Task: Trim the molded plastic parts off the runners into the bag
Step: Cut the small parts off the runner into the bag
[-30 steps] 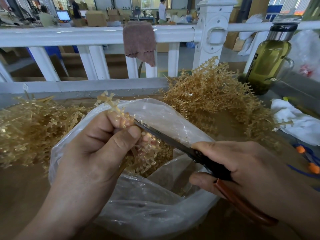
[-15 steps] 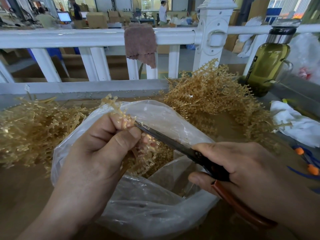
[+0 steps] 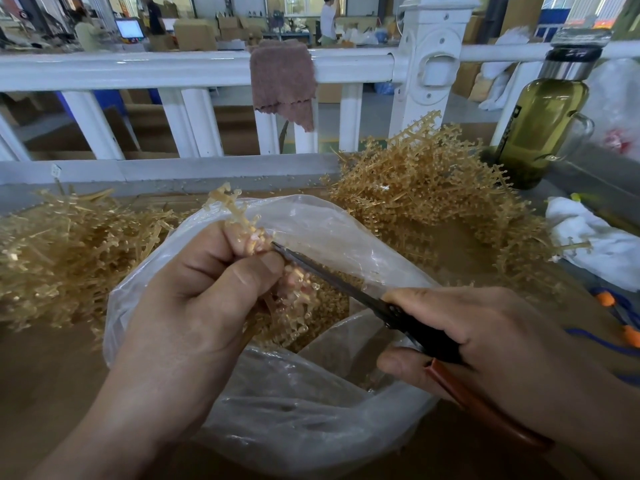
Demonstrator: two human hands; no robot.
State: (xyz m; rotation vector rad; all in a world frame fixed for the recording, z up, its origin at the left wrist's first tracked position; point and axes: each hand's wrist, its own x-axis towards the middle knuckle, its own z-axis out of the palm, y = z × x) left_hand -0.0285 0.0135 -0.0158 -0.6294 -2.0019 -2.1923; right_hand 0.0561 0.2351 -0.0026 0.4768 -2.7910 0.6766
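Note:
My left hand (image 3: 194, 303) grips a translucent amber runner (image 3: 235, 216) with small molded parts along it, held over the open mouth of a clear plastic bag (image 3: 311, 410). My right hand (image 3: 485, 344) holds scissors (image 3: 346, 289) with a black pivot and reddish-brown handles. The blade tips meet the runner right at my left thumb and fingers. Loose trimmed parts (image 3: 322, 306) lie inside the bag under the blades. Part of the runner is hidden behind my left fingers.
A tangled amber runner pile (image 3: 433, 199) lies behind the bag at right, another pile (image 3: 62, 244) at left. A white railing (image 3: 173, 67) with a brown rag (image 3: 282, 77) borders the brown table. A green bottle (image 3: 540, 123) and white cloth (image 3: 595, 237) sit at right.
The runner has slid slightly within my left fingers and the scissor tips stay at it. Both hands hold nearly the same place over the bag.

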